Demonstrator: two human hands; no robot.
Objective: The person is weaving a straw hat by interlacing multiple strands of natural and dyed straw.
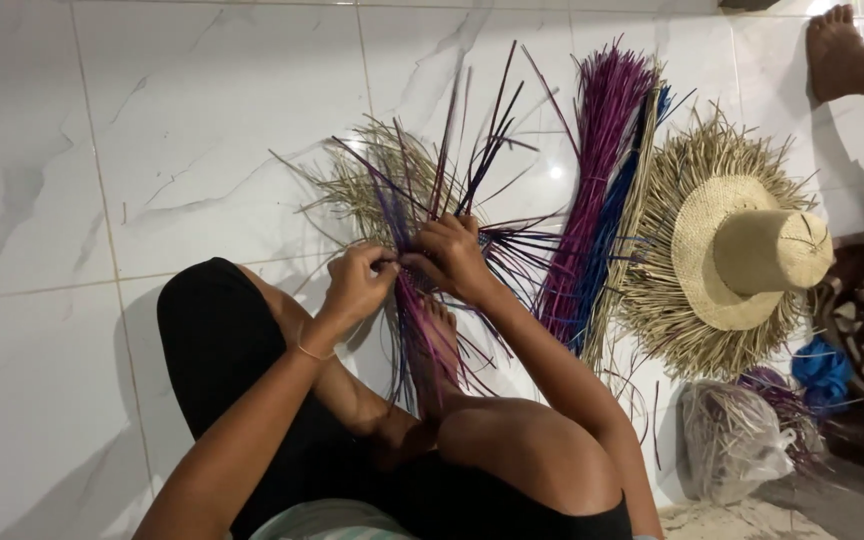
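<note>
I sit on a white tiled floor with a woven piece of straw and purple strands (414, 190) spread in front of me. My left hand (357, 283) pinches purple strands at the middle of the weave. My right hand (450, 255) grips the strands right beside it, fingers closed on them. Loose purple strips hang down from both hands over my foot (439, 330). The weave's natural straw ends fan out behind the hands.
A bundle of purple, blue and natural strips (600, 190) lies to the right. Beside it rests a partly woven straw hat (742, 250) with a frayed brim. A plastic bag of strips (737, 440) sits at lower right. Another person's foot (837, 50) is at top right.
</note>
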